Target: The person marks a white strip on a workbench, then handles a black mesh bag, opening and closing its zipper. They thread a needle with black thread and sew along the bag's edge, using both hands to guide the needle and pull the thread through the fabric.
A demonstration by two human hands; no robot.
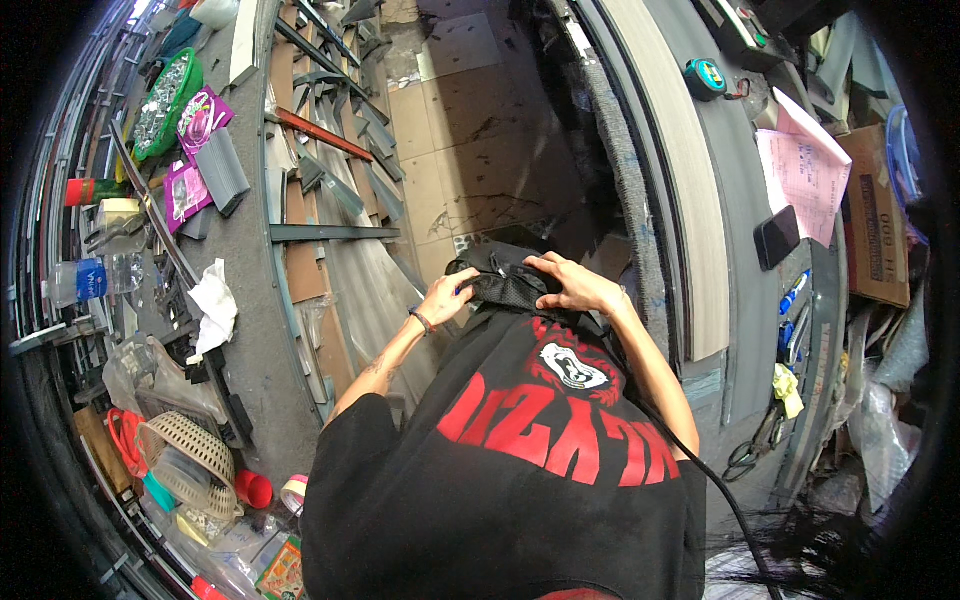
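Note:
A black mesh-fronted pouch [508, 288] sits at my waist, just beyond the hem of my black T-shirt. At its left edge, my left hand [447, 300] is closed with the fingers curled over the fabric. My right hand [578, 285] grips the right side of the pouch, fingertips pressed on its top and thumb on the front. The inside of the pouch cannot be seen. A dark cable [735, 500] runs down along my right side.
Metal offcuts [340, 185] fill a rack ahead on the left. On the left bench are a green basket [168, 105], a water bottle [95, 280] and a beige basket [190, 460]. The right bench holds a phone [777, 238], a tape measure [705, 79] and pink paper [803, 170].

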